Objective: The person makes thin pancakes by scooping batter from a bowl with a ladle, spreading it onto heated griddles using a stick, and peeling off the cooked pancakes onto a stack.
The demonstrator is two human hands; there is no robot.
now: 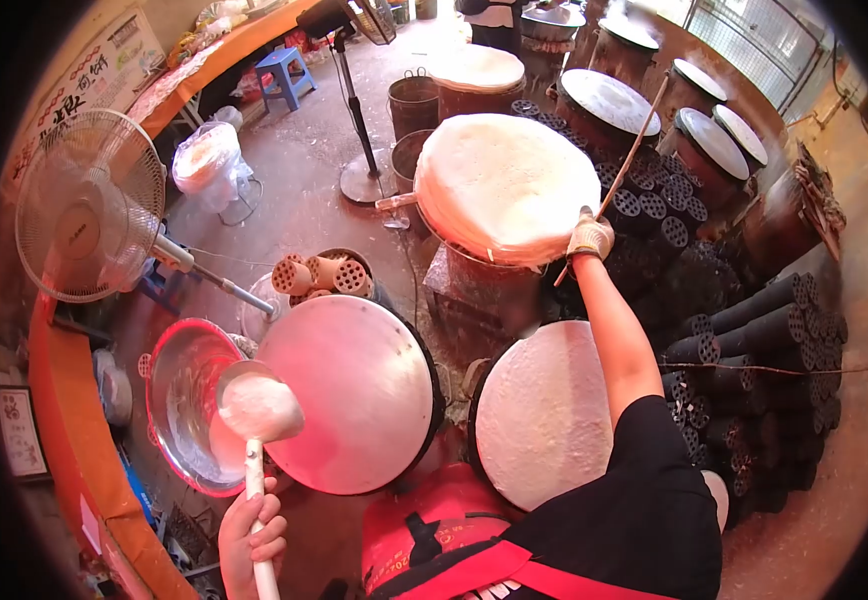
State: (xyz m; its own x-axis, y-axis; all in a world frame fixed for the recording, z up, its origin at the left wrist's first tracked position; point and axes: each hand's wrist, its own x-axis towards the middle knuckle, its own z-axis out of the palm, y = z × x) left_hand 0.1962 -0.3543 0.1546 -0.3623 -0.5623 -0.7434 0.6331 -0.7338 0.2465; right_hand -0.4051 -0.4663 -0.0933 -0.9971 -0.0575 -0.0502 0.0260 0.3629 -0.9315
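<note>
My left hand (251,540) is wrapped round the white handle of a ladle (262,408). The ladle's bowl holds pale batter and hangs over the right rim of a red-edged metal basin (176,372) with batter inside. Beside it lies a bare round griddle (354,400). My right hand (591,237), in a light glove, grips a long thin wooden stick (638,150) slanting up to the right. That hand is at the near edge of a thick stack of round flatbreads (509,185). On the right griddle, a pale round flatbread (544,420) covers the surface.
A standing fan (89,205) is at the left. Perforated honeycomb coal briquettes (754,330) pile up at the right, with tan ones (319,272) behind the bare griddle. Several lidded drums (609,98) stand at the back, near a blue stool (284,75) and a person (494,22).
</note>
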